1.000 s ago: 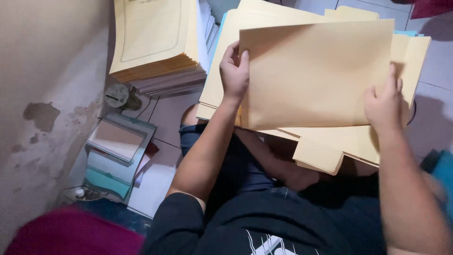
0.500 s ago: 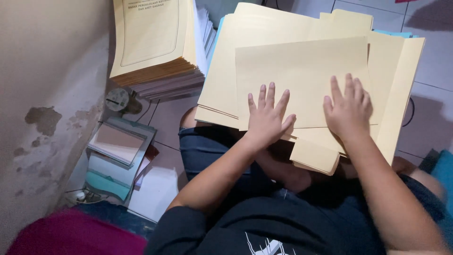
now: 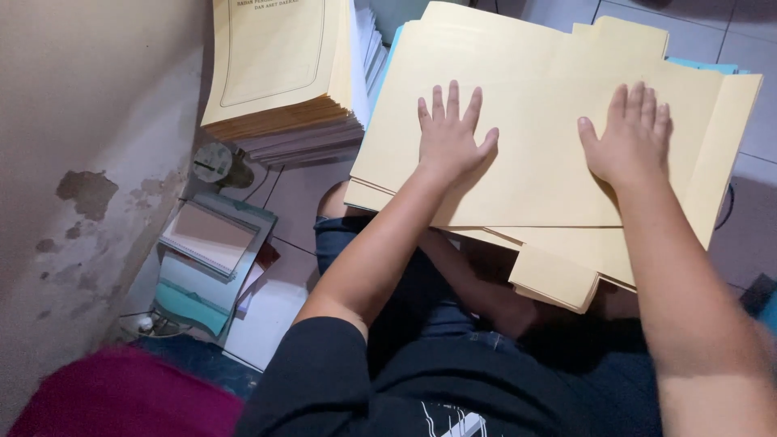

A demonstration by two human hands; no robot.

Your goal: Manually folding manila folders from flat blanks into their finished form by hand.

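The left hand (image 3: pixel 449 142) and the right hand (image 3: pixel 627 137) are lying flat, fingers spread wide and gripping nothing, pressing on the top manila folder (image 3: pixel 534 121) of a loose stack. The folder stack (image 3: pixel 566 267) is resting on the person's lap, just right of the tall pile of bound booklets (image 3: pixel 279 73). The lower folders are sitting askew and overhanging the knees. Risk: uneven pressing is likely pushing them out, so they slide onto the tiled floor (image 3: pixel 279 299).
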